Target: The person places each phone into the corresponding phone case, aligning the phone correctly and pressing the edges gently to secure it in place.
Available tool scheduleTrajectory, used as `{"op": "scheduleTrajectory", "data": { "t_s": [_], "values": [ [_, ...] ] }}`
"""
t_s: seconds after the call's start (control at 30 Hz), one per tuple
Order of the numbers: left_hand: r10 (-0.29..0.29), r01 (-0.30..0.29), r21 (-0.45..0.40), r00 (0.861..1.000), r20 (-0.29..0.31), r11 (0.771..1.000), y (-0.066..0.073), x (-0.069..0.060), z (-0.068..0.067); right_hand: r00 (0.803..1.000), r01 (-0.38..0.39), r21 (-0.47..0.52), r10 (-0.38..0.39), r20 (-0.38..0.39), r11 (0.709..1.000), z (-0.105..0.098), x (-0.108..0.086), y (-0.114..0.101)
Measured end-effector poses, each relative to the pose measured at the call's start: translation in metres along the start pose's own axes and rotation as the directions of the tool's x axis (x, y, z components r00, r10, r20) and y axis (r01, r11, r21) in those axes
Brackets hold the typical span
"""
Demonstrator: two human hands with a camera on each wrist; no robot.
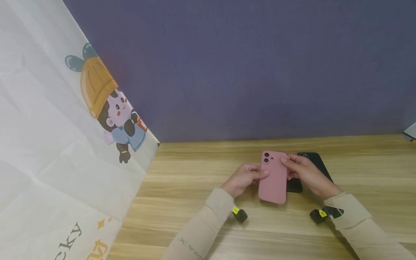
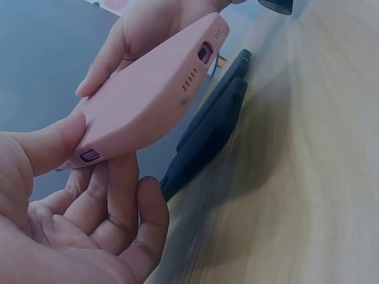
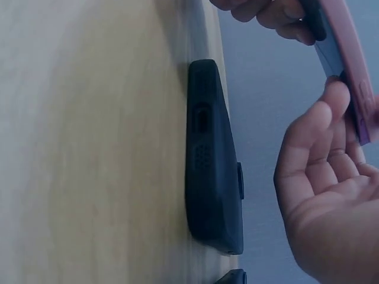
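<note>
A phone in a pink case (image 1: 273,182) is held above the table between both hands, its back with the camera lenses towards the head view. My left hand (image 1: 242,178) pinches its left edge, thumb on the back and fingers beneath. My right hand (image 1: 308,175) grips the upper right edge with the thumb on the back. In the left wrist view the pink case (image 2: 142,89) shows its port opening and speaker holes. A purple corner (image 3: 363,133) shows at the case's edge in the right wrist view, beside the right fingers.
Two dark phones lie on the wooden table: one black phone (image 1: 295,186) partly behind the pink one, another (image 1: 313,159) partly under the right hand. A dark blue panel (image 1: 243,72) stands behind the table. White printed cloth (image 1: 48,144) hangs at the left.
</note>
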State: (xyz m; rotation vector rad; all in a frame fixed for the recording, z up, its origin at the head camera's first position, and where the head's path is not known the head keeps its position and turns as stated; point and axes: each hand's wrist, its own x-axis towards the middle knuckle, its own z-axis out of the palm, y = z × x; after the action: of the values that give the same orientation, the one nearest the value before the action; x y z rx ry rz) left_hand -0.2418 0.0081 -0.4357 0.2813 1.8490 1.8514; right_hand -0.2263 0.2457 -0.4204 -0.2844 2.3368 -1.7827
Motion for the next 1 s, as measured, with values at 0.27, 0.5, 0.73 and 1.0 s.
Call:
{"op": "scheduleTrajectory", "data": {
  "t_s": [0.27,0.5,0.73,1.0],
  "values": [
    [-0.006,0.006,0.006,1.0,0.002,1.0,0.0006,0.0005,0.0002,1.0,0.01,-0.021,-0.011,-0.021,1.0,0.0002,-0.0031,-0.0062],
    [-0.011,0.011,0.002,1.0,0.028,1.0,0.0021,0.0006,0.0006,0.999,0.025,0.023,-0.025,-0.03,0.999,0.0003,-0.0038,-0.0061],
    [-0.006,0.006,0.005,0.999,0.052,1.0,0.0009,0.0009,0.0001,0.998,0.044,0.06,-0.042,-0.039,0.997,0.0015,-0.0025,-0.0046],
    [-0.005,0.005,0.007,0.998,0.068,1.0,-0.0003,0.0006,-0.0001,0.999,0.022,0.104,-0.018,-0.032,0.994,0.0006,-0.0018,-0.0025]
  ]
}}
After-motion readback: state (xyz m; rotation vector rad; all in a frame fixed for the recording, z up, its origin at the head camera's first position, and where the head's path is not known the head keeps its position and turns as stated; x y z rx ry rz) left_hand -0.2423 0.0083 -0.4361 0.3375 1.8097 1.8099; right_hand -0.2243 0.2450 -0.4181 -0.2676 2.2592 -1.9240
